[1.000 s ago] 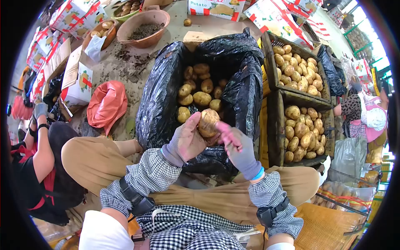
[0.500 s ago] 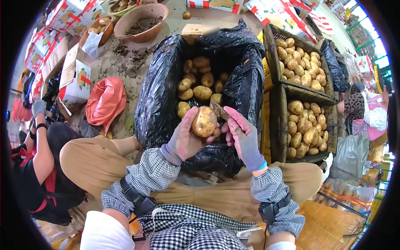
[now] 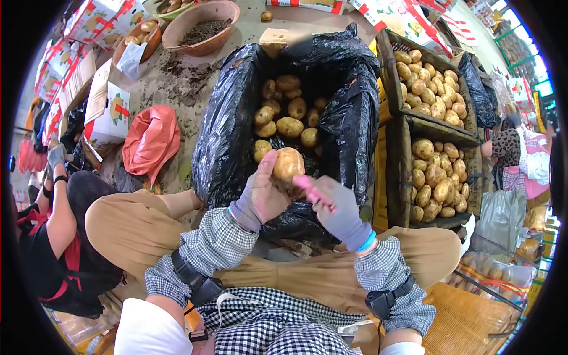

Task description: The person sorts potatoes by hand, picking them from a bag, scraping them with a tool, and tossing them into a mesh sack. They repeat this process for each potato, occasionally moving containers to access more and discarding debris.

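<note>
My left hand [image 3: 259, 198], in a grey glove with pinkish fingers, is closed round a potato [image 3: 289, 162] above the near end of a box lined with black plastic [image 3: 228, 127]. The potato is pale brown and wet-looking. My right hand [image 3: 336, 206], gloved alike, is at the potato's lower right side, its fingers drawn together and a little blurred. Whatever they may hold is hidden. Inside the lined box lie several loose potatoes [image 3: 290, 127], just beyond my hands.
Two dark crates [image 3: 401, 171] full of potatoes stand at the right. To the left are a red sack [image 3: 151, 142], a printed carton [image 3: 111, 115] and a clay-coloured bowl [image 3: 204, 48] of dirt. Another person's gloved hand [image 3: 57, 155] shows at far left.
My right hand has moved down across the potato, and the brown scrap by its fingers no longer shows. In my left hand the potato is turned slightly and raised.
</note>
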The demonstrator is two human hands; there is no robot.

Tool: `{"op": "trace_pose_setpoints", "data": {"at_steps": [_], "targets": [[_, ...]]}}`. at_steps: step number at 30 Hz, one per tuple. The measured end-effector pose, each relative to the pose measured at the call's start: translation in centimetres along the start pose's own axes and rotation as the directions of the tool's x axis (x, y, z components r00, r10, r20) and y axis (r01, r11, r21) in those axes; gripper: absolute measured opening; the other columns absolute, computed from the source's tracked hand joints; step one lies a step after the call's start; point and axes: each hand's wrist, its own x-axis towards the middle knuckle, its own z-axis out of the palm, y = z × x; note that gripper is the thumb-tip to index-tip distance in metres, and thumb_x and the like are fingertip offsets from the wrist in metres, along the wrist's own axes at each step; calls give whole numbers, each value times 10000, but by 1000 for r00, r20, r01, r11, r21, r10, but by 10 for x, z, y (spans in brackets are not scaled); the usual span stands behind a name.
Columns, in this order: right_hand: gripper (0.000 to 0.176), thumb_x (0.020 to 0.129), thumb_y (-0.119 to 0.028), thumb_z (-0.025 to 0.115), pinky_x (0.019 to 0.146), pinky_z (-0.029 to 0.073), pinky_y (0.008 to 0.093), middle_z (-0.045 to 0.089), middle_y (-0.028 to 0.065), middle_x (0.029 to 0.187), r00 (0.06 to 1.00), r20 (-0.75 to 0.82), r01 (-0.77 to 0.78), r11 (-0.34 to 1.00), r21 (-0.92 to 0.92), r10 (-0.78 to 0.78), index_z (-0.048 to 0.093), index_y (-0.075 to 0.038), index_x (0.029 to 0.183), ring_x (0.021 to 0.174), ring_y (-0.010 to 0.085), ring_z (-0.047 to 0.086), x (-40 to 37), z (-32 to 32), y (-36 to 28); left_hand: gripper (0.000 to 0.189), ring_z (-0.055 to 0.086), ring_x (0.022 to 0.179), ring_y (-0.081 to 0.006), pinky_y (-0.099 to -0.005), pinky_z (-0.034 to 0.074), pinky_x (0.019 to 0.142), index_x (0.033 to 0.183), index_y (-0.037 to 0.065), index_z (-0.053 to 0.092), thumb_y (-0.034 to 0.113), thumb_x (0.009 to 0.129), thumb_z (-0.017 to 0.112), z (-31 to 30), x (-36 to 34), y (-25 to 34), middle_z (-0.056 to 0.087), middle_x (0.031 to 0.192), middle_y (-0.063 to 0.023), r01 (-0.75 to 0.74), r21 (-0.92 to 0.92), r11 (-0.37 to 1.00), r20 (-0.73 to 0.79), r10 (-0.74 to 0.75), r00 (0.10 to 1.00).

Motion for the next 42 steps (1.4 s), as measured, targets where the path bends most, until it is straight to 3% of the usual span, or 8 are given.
{"op": "trace_pose_setpoints", "data": {"at_steps": [3, 5, 11, 13, 18, 25, 31, 42], "targets": [[523, 680, 187, 337, 588, 412, 179, 551, 43, 864, 998, -54, 51, 979, 196, -41, 646, -8, 1053, 628, 81, 498, -3, 4, 15, 446, 573, 1016, -292, -498, 432, 950, 1199, 95, 542, 454, 947, 461, -10, 3, 3, 594, 1130, -132, 3, -82, 997, 19, -1, 1000], [169, 909, 48, 449, 579, 419, 186, 593, 67, 956, 980, -114, -111, 924, 367, 163, 613, 17, 938, 680, 70, 509, 1, -3, 10, 440, 574, 1014, -314, -520, 436, 947, 1211, 83, 535, 427, 946, 463, -16, 2, 3, 595, 1139, -135, 96, -219, 971, 157, -62, 986], [307, 975, -128, 502, 598, 417, 183, 560, 12, 877, 992, -65, -72, 913, 401, 106, 555, -12, 1254, 686, 54, 472, 0, 6, 31, 484, 464, 1220, -322, -582, 288, 1050, 1238, 60, 517, 406, 955, 333, 1, -6, 2, 551, 1233, -132, 181, -238, 954, 39, -177, 983], [196, 937, -18, 497, 624, 427, 207, 581, 44, 925, 988, 41, 151, 984, -93, -148, 632, -10, 1078, 735, 68, 513, 1, 1, 34, 503, 465, 1228, -319, -588, 286, 1048, 1246, 57, 513, 412, 954, 310, 3, -7, 3, 552, 1246, -127, 186, -392, 901, 113, -154, 982], [246, 966, -64, 488, 629, 459, 203, 607, 30, 914, 977, -68, -132, 821, 555, 203, 592, -40, 1188, 699, 65, 534, 0, 1, 23, 483, 494, 1201, -311, -580, 301, 1046, 1221, 59, 531, 419, 956, 351, 5, -7, 3, 577, 1194, -116, 155, -334, 930, 67, -141, 988], [384, 990, -172, 470, 679, 548, 237, 606, 82, 1108, 823, -132, -307, 630, 714, 552, 456, -60, 1357, 760, 99, 601, 10, -14, 22, 616, 494, 1193, -234, -428, 429, 1003, 1429, 110, 291, 150, 903, 609, 28, -11, 6, 430, 1346, -94, -251, 141, 958, 124, 234, 964], [715, 875, -343, 665, 923, 491, 345, 476, 91, 1297, 886, 254, -415, 416, 809, 389, 309, -40, 1415, 1146, 183, 526, 10, -20, -14, 917, 402, 1291, -205, -320, 288, 1101, 1455, 24, 226, 8, 716, 770, 32, -12, 1, 357, 1436, -115, -668, 737, 104, 596, 366, 715], [777, 756, -106, 761, 1013, 406, 308, 470, 78, 1303, 953, 70, -246, 611, 752, 296, 330, -39, 1399, 1188, 181, 503, -1, -19, -1, 534, 585, 1007, -121, -253, 497, 862, 1322, -6, 433, 47, 846, 669, 34, -17, -1, 566, 1183, -81, -421, 825, 377, 316, 308, 897]]}}
